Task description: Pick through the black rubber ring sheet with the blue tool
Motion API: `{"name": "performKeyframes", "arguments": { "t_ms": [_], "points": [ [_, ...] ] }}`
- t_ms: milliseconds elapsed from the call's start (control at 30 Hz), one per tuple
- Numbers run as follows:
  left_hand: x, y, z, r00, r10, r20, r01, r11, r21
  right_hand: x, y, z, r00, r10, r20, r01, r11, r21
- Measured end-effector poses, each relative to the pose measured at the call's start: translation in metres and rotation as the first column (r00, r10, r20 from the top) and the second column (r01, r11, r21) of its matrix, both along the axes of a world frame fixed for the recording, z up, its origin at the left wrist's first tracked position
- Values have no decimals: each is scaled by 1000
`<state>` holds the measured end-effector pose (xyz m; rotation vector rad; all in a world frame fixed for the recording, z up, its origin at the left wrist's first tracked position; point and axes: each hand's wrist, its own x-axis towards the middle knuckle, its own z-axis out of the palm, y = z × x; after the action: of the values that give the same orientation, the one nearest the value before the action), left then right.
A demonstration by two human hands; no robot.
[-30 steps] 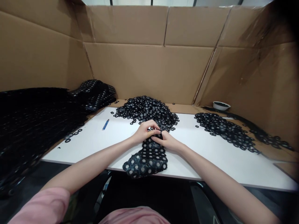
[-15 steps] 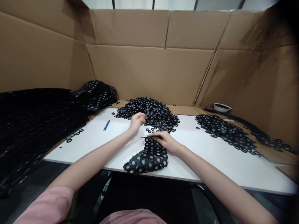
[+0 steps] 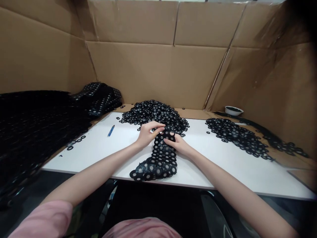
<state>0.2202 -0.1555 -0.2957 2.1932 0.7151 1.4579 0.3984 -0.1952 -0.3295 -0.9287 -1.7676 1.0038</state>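
A strip of joined black rings with pale centres lies on the white table and hangs over its near edge. My left hand pinches the strip's far end from the left. My right hand grips the same end from the right, fingers curled over the rings. Just behind both hands rises a heap of loose black rings.
A second spread of loose rings lies at the right, with a small white bowl behind it. A blue pen rests at the left. Dark ring sheets cover the left side. Cardboard walls enclose the table.
My left hand reached out to the heap half a second ago and has come back to the strip's far end. My right hand stayed on the strip, now slightly farther forward.
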Motion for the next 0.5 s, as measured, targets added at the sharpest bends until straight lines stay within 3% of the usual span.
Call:
{"name": "performKeyframes", "arguments": {
  "t_ms": [100, 233, 333, 500],
  "points": [
    [0, -6, -3, 994, -13, -110, 28, 990, 137, 0, 1, 0, 1000, -8, -14, 8, 1000, -2],
    [-3, -3, -7, 972, -50, -227, 78, 990, 115, -1, -1, 0, 1000, 20, -4, -20, 1000, 7],
    [-2, -3, -8, 973, -48, -227, 57, 998, 32, -1, -4, 2, 999, 36, 29, -36, 999, 5],
    [3, 10, -11, 1000, -3, -3, 2, 961, -276, -4, -2, 4, 1000, 26, 13, -26, 999, -24]
  ]
}}
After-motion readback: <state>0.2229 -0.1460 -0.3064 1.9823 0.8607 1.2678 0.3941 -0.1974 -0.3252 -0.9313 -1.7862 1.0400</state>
